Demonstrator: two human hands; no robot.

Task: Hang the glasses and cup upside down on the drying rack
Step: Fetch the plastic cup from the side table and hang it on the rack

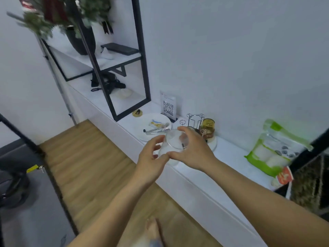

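Just above the white counter's edge, both hands — left hand and right hand — clasp a clear round drinking glass, seemingly tilted, near the chrome wire drying rack — an amber glass already hangs there.

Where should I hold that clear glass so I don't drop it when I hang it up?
Probably by its sides. The clear glass is round and smooth, tilted with one end facing the camera. Wrap fingers around the wall from both sides, as the left hand and right hand do, beside the wire drying rack.
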